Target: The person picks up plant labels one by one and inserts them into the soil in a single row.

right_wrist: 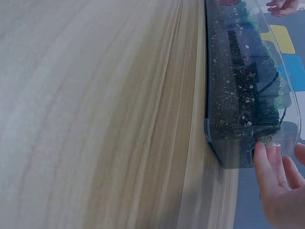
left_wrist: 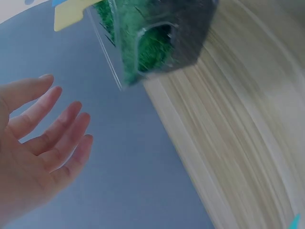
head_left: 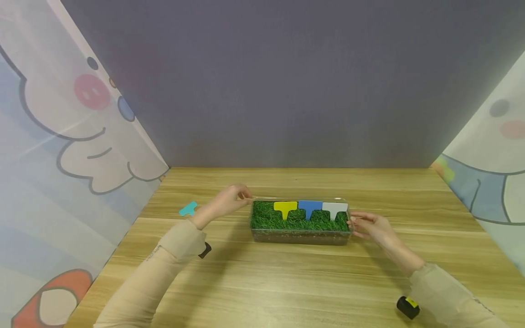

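A clear planter box (head_left: 301, 237) of green artificial grass (head_left: 262, 218) over dark, speckled soil stands on the table. Three T-shaped plant labels stand up in the grass: yellow (head_left: 285, 207), blue (head_left: 310, 207) and white (head_left: 335, 208). My left hand (head_left: 235, 199) is by the box's left end; the left wrist view shows it apart from the box, fingers relaxed and holding nothing. At the other end, my right hand (head_left: 372, 228) touches the end wall with its fingertips, near the cutout (right_wrist: 255, 155), with fairly straight fingers (right_wrist: 267, 171).
A teal plant label (head_left: 188, 208) lies flat on the wooden table (head_left: 262, 278), left of my left hand. Behind the table rises a grey panel (head_left: 287, 91). Cartoon-printed sheets (head_left: 49, 150) border both sides.
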The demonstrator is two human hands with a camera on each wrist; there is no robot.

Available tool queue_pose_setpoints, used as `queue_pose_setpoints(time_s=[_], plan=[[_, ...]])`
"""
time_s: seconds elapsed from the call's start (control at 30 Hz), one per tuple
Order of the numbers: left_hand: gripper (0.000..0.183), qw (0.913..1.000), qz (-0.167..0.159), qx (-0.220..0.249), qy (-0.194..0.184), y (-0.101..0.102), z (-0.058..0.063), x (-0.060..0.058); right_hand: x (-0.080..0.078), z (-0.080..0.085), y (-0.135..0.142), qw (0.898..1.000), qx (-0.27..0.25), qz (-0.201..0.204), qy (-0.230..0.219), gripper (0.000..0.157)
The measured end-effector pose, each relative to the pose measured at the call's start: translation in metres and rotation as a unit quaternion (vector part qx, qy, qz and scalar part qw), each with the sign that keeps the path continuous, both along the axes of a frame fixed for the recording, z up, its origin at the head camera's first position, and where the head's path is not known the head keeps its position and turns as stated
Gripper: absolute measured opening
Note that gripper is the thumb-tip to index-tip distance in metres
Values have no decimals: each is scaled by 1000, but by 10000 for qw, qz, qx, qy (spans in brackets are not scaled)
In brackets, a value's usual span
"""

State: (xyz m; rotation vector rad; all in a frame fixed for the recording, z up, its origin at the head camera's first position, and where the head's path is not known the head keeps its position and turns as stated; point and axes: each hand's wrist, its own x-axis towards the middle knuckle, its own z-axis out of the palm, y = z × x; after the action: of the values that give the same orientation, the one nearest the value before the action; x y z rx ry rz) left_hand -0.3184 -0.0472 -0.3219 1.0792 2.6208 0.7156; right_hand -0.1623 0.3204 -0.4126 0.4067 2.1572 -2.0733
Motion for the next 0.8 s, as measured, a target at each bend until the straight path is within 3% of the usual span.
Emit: queue_pose_setpoints(time_s=[0.33,0.5,0.8], plan=[[17,9998,127,51,111,-35,-8,-10,4,23,-11,9997,221,20,-82,57],[16,9998,72,90,135,-51,-13,-18,4,25,-12,9998,179,-9,-105,54],[20,9978,621,-145,-169,-81,-22,-28,5,16,-8,9999,108,98,59,59]])
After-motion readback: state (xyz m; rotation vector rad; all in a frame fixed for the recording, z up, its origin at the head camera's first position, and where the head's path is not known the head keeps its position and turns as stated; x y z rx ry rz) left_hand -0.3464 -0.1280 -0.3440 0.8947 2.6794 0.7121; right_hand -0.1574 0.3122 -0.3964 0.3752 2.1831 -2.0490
